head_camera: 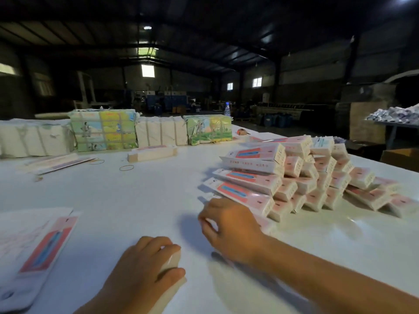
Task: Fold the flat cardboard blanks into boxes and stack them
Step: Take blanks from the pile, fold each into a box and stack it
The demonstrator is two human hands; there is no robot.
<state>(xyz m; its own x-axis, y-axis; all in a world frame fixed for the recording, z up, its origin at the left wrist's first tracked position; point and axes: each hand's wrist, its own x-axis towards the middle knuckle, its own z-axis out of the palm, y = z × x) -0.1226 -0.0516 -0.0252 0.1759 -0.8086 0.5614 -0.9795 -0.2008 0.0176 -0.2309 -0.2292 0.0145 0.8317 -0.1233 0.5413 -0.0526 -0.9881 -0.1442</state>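
On the white table [140, 200], the left hand [140, 275] curls its fingers and thumb around one end of a pale box [171, 261], most of which is hidden beneath the hand and blurred, so its print cannot be read. The right hand [229, 225] reaches across to the near foot of the stack of folded boxes [294, 177]; its fingers are bent around something pale at the stack's edge, but motion blur and the hand itself hide what its grip holds, so it cannot be told. The stack rises in tilted rows of pink-and-white boxes to the right, its far side trailing toward the frame edge. A pile of flat blanks [36, 252] lies at the lower left, cut off by the frame and smeared. Wrapped bundles [104, 130] line the far edge, with rubber bands [126, 167] lying loose before them.
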